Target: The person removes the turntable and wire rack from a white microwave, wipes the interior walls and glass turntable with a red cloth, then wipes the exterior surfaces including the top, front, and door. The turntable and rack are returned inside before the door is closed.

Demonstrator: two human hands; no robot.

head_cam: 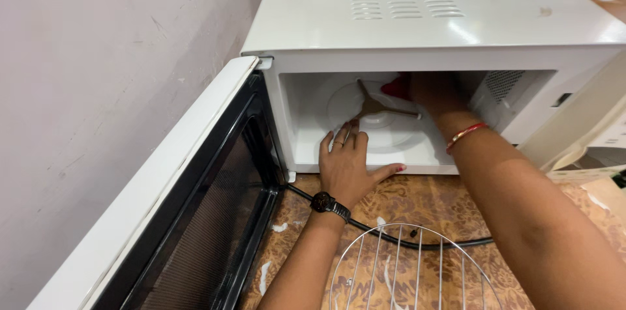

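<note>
A white microwave oven stands with its door swung wide to the left. My left hand, with a dark wristwatch, rests flat on the cavity's front floor, fingers spread. My right hand, with a red bangle on the wrist, reaches deep inside and is closed on a red cloth at the back of the cavity. A three-armed turntable ring lies on the round white floor recess just left of the cloth.
A round wire rack lies on the brown patterned tabletop in front. A black power cable runs under my arms. A pale wall borders the left. Cardboard and white items sit at the right.
</note>
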